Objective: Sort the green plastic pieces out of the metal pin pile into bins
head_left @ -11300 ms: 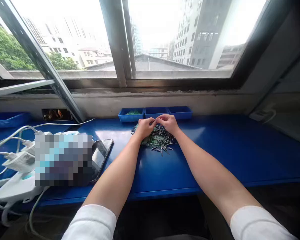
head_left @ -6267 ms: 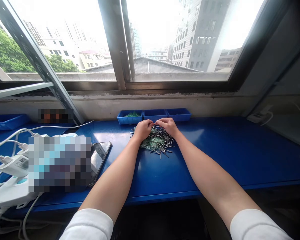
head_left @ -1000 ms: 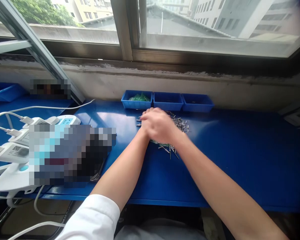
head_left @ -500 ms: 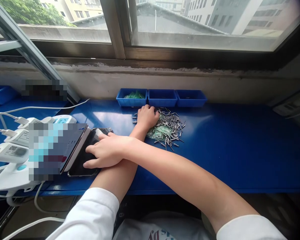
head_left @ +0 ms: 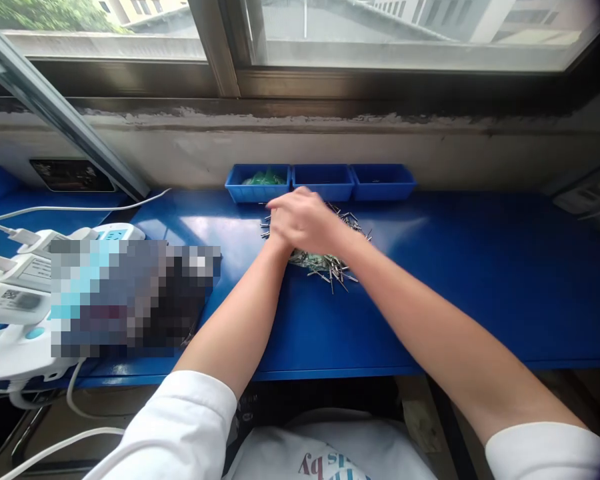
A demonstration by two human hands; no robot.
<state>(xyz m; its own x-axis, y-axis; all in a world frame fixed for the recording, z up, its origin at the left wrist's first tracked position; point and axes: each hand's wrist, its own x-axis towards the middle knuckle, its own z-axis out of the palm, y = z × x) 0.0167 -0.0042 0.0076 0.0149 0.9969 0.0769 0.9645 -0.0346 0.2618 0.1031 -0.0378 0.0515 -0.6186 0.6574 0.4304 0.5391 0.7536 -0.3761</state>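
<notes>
A loose pile of metal rivets (head_left: 337, 270) lies on the blue table, with a crumpled greenish plastic bag (head_left: 310, 260) among them. My right hand (head_left: 307, 220) is over the pile, blurred, and crosses on top of my left hand (head_left: 279, 230). Most of my left hand is hidden beneath it, so its fingers cannot be made out. The right hand's fingers are smeared by motion, and whether they hold anything does not show.
Behind the pile stand three blue bins: the left bin (head_left: 257, 193) holds green plastic, then come the middle bin (head_left: 323, 192) and the right bin (head_left: 383, 192). At left are a white power strip (head_left: 10, 353), cables and blurred-out devices. A window is behind.
My right hand has moved from the phone at the left, up and rightward, onto my left hand at the pile. The view has tilted slightly downward.
</notes>
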